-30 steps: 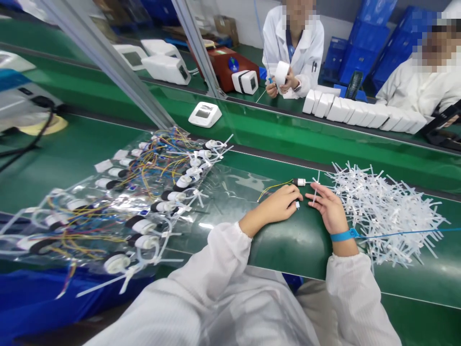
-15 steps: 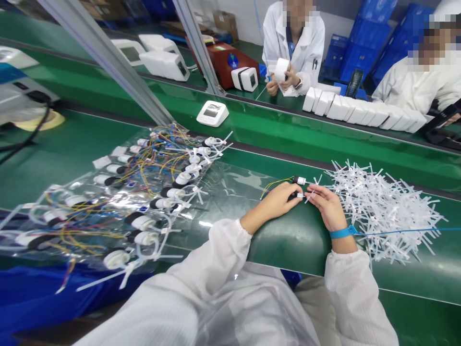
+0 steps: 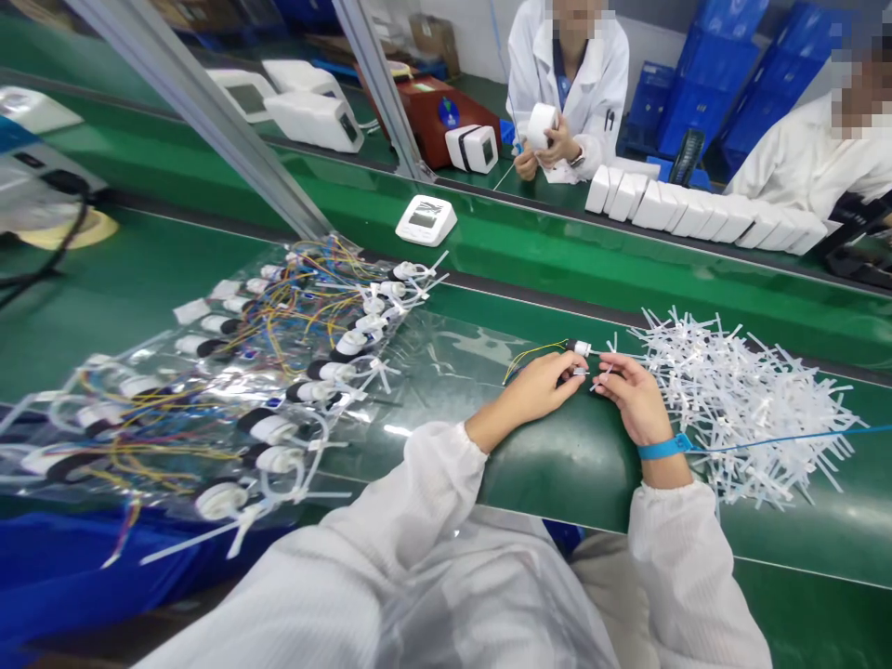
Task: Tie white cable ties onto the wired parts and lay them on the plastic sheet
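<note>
My left hand [image 3: 540,390] rests on the green bench top, fingers pinched on a small black-and-white wired part [image 3: 578,350] whose yellow wires [image 3: 531,356] trail to the left. My right hand [image 3: 631,395] sits just to its right, fingers pinched on a thin white plastic tube piece [image 3: 605,373] brought up against the part. A blue wrist strap [image 3: 665,450] circles my right wrist, and its blue cord runs off to the right.
A heap of white plastic tube pieces [image 3: 745,400] lies right of my hands. A clear sheet with several wired parts [image 3: 279,372] lies at the left. Across the conveyor [image 3: 557,251], two people in white coats sit beside a row of white boxes [image 3: 697,216] and white devices [image 3: 425,220].
My right hand moved left and brought its white tube piece to the part in my left hand. The white device on the conveyor shifted right.
</note>
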`<action>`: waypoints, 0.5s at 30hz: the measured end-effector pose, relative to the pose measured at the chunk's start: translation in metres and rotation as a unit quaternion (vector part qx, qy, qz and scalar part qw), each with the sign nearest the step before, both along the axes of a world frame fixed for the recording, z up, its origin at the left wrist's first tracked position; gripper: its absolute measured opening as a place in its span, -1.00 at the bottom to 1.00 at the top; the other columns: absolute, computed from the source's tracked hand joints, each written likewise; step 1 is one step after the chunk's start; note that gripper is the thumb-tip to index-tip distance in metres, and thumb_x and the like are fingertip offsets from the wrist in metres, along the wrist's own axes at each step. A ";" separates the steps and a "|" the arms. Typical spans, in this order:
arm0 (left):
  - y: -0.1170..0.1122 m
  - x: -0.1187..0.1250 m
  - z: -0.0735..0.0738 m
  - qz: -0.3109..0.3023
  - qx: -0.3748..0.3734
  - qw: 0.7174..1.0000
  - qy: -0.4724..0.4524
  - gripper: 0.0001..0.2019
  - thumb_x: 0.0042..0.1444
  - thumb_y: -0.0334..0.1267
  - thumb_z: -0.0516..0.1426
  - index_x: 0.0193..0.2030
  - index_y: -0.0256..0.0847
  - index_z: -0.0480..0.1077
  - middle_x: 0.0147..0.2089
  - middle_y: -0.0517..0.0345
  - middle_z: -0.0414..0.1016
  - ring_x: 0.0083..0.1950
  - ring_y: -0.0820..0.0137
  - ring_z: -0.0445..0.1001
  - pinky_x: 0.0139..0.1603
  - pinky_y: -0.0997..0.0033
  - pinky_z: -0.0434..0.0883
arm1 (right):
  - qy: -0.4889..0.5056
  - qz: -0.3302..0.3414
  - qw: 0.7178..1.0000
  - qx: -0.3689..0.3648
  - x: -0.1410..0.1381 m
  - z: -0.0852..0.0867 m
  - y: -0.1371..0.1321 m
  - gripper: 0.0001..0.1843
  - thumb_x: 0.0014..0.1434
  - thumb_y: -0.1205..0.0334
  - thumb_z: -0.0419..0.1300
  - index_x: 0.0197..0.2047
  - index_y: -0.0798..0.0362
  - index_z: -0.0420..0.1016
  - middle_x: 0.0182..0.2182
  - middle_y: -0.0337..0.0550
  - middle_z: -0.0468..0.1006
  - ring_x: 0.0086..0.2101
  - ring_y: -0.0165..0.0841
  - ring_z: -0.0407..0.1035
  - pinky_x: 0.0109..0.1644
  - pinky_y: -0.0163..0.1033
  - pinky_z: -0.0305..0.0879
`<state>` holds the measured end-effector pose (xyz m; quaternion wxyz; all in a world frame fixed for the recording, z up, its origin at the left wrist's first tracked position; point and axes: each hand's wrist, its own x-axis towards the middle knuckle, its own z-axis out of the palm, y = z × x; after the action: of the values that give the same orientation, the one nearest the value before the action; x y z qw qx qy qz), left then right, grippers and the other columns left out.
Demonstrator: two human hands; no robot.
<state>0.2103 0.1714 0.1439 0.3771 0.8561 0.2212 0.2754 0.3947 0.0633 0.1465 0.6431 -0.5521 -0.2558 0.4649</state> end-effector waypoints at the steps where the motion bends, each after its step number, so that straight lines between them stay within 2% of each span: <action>1: 0.000 0.000 0.000 0.000 0.003 1.000 -0.005 -0.88 0.46 -0.23 0.18 0.03 -0.12 0.54 -0.20 0.16 0.60 -0.20 0.29 0.55 -0.07 0.32 0.43 | 0.006 -0.008 1.000 0.006 0.000 0.000 0.001 -0.50 -0.08 0.16 0.65 -0.03 -0.09 0.77 -0.10 -0.18 0.65 -0.19 -0.29 0.59 -0.05 -0.15 0.64; 4: 0.000 0.000 0.000 0.000 0.008 1.000 -0.017 -0.88 0.46 -0.22 0.19 0.01 -0.12 0.54 -0.22 0.16 0.58 -0.20 0.29 0.55 -0.06 0.31 0.44 | 0.027 -0.020 0.999 0.025 -0.001 -0.001 0.003 -0.53 -0.10 0.18 0.66 -0.07 -0.09 0.77 -0.12 -0.20 0.63 -0.22 -0.33 0.57 -0.02 -0.15 0.64; 10: 0.000 0.001 0.001 -0.010 -0.003 1.000 -0.023 -0.87 0.46 -0.19 0.21 0.02 -0.13 0.54 -0.19 0.14 0.60 -0.21 0.30 0.55 -0.05 0.32 0.46 | 0.048 -0.021 0.997 0.050 -0.001 -0.006 0.004 -0.59 -0.06 0.15 0.67 -0.12 -0.05 0.77 -0.30 -0.25 0.60 -0.24 -0.34 0.55 0.05 -0.16 0.64; 15: 0.000 0.001 0.001 0.010 -0.015 0.999 -0.030 -0.85 0.48 -0.18 0.19 0.04 -0.15 0.53 -0.16 0.13 0.63 -0.21 0.31 0.55 -0.09 0.34 0.43 | 0.056 -0.039 0.996 0.050 -0.001 -0.007 0.005 -0.58 -0.07 0.09 0.69 -0.15 -0.05 0.75 -0.30 -0.25 0.61 -0.22 -0.31 0.56 0.09 -0.11 0.67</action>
<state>0.2112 0.1714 0.1450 0.3938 0.8394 0.2227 0.3012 0.3932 0.0682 0.1393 0.7009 -0.5023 -0.2205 0.4558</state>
